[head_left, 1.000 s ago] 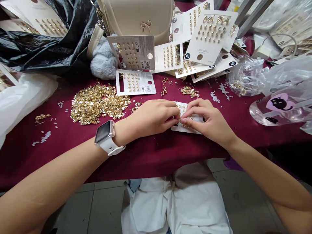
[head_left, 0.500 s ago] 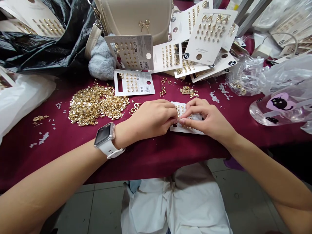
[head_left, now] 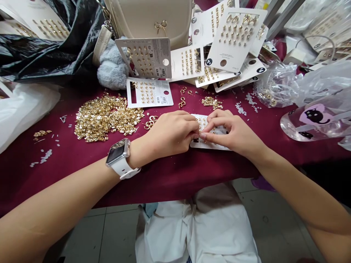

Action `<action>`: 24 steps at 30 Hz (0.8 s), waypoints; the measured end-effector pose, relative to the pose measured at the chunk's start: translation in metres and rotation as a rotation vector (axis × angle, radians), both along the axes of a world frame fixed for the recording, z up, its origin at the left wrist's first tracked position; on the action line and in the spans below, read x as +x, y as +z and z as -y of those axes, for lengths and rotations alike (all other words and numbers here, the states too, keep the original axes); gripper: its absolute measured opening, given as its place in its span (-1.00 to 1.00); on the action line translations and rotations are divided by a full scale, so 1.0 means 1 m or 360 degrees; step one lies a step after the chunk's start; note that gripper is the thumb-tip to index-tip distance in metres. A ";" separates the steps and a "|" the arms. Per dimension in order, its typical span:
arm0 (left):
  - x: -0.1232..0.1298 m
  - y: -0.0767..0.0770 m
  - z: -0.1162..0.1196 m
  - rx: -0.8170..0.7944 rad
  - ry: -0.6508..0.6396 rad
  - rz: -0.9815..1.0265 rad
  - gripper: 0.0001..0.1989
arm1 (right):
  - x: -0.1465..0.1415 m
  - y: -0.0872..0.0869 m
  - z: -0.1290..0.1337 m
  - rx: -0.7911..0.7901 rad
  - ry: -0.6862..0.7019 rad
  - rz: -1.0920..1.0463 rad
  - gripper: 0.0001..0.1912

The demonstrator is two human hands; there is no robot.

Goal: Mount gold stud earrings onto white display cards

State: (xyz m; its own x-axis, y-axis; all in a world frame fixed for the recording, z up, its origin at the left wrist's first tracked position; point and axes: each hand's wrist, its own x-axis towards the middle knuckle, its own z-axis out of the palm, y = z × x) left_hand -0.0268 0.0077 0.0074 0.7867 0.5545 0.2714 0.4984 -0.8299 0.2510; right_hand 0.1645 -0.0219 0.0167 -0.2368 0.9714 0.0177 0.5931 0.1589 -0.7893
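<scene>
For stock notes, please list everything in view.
Card: one, white, centre
Other cards: many, whitish, back
Piles: three, gold, left and centre
Hoops: several, gold, centre
Bits: many, pale, scattered
Handbag: one, beige, back
Plush: one, grey, back
Sheet: one, black, left
Wrap: one, white, left
Bags: several, clear, right
Cup: one, clear, right
Bars: two, grey, back
Tablecloth: one, maroon, centre
Clothing: some, white, lap
Floor: one, grey, below
Watch: one, white, left wrist
Left hand: one, at card
Right hand: one, at card
</scene>
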 end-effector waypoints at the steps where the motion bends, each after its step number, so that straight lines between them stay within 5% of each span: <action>1: 0.000 0.000 0.000 0.0012 -0.0003 0.0002 -0.84 | 0.000 0.000 0.000 -0.0010 0.0008 0.0003 -0.92; 24: 0.000 0.000 0.000 0.0009 -0.0010 -0.0052 -0.80 | 0.004 0.000 -0.004 -0.0047 0.0107 0.0024 -0.93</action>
State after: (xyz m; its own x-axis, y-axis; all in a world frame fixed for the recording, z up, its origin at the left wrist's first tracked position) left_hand -0.0267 0.0078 0.0079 0.7984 0.5482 0.2489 0.5012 -0.8343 0.2298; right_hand 0.1682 -0.0175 0.0171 -0.3013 0.9534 -0.0149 0.5939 0.1754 -0.7852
